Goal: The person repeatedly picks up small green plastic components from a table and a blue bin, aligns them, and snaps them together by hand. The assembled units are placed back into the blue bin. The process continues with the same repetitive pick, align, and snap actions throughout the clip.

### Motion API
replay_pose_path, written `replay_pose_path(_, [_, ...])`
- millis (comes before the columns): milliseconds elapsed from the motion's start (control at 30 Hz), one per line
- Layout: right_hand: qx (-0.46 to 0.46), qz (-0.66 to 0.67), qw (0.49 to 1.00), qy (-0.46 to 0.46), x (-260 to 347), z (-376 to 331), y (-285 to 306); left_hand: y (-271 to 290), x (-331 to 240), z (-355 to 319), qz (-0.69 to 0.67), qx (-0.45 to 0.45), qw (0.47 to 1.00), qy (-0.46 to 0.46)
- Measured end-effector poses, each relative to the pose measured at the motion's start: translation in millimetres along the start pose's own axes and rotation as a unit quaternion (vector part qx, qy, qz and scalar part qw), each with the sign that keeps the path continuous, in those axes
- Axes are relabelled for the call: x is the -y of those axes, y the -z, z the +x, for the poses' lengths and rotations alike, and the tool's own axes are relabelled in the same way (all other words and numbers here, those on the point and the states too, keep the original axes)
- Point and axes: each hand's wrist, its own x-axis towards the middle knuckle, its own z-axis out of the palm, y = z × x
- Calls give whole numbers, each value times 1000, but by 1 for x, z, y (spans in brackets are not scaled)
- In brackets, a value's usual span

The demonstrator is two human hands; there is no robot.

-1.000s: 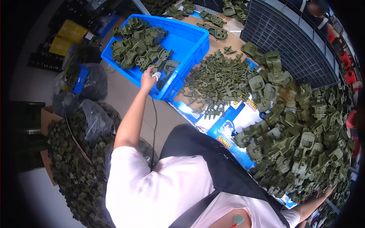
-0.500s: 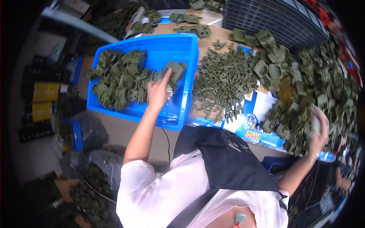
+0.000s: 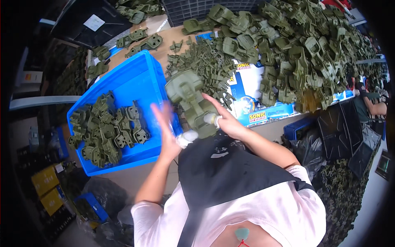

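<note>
Head view, sole entry.

Hands, two. Right hand point(image 3: 228, 123): grasping one olive-green moulded plastic part point(image 3: 190, 101), fingers wrapped on its lower end, a taped fingertip showing; the part is raised above the table edge, between the blue bin and the printed cardboard sheet. Left hand point(image 3: 166, 131): blurred, palm spread and fingers released, holding nothing, just beside the held part, in front of the bin's near right corner.

Blue plastic bin point(image 3: 135, 80), one: stands on the table at the person's left; holds a heap of like green parts point(image 3: 109, 131), too many and too tangled to count, massed in its left half, the right half bare.

Small flat green pieces point(image 3: 203, 68), one loose spread, uncounted, on the table just right of the bin.

Large pile of bulkier green parts point(image 3: 300, 49), one, uncounted, covering the table's right side and overlapping the cardboard sheet point(image 3: 251, 88).

Dark slatted crate point(image 3: 197, 8), one, at the far edge.

Black apron point(image 3: 230, 173), on the person, hides the table's near edge.

Another person's arm point(image 3: 374, 108), far right, well apart.
</note>
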Motion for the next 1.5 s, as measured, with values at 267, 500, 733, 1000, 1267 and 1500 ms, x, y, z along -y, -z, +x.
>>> replay_pose_path(267, [26, -213, 977, -2, -19, 0, 32, -18, 33, -10, -187, 90, 962, 178])
replay_pose_path(500, [-145, -429, 888, 84, -92, 37, 69, -2, 4, 11, -457, 66, 843, 277])
replay_pose_path(733, [-234, -541, 808, -17, -123, 23, 141, -18, 44, 13, -480, 24, 796, 369])
replay_pose_path(1000, [-109, -422, 883, 176, 25, -18, 49, -11, 12, 35, -351, 119, 869, 328])
replay_pose_path(1267, [-3, -620, 774, 126, 55, -21, 31, -21, 4, 46, -280, 270, 887, 251])
replay_pose_path(1500, [41, -533, 827, 175, 30, -16, 50, -25, 9, 40, -211, 299, 908, 204])
